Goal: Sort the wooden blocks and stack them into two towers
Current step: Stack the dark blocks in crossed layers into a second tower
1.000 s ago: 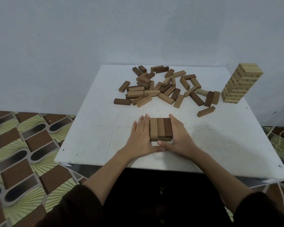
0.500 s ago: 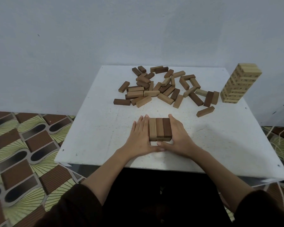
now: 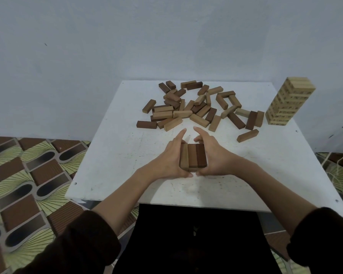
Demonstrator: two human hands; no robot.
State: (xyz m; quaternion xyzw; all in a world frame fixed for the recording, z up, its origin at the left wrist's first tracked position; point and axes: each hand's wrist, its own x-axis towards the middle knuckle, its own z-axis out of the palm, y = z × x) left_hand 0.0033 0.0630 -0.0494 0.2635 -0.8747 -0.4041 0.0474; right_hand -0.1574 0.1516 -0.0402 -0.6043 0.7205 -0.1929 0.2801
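Observation:
A low stack of brown wooden blocks (image 3: pixel 193 157), three side by side on top running from light to dark, stands near the front of the white table (image 3: pixel 111 159). My left hand (image 3: pixel 167 158) presses its left side with fingers nearly straight. On the stack's right side lies my right hand (image 3: pixel 214 157), its fingers bending inward past the far end. Both thumbs touch the near end. A heap of loose light and dark blocks (image 3: pixel 194 107) lies at the back of the table. A tall tower of pale blocks (image 3: pixel 285 101) stands at the back right corner.
One loose block (image 3: pixel 247 135) lies apart, to the right of my hands. A plain wall rises right behind the table. Patterned floor tiles (image 3: pixel 24 175) show to the left, and cords hang off the right edge.
My fingers, flat along the stack's sides before, have swung inward so the tips converge beyond its far end. The stack stays in place.

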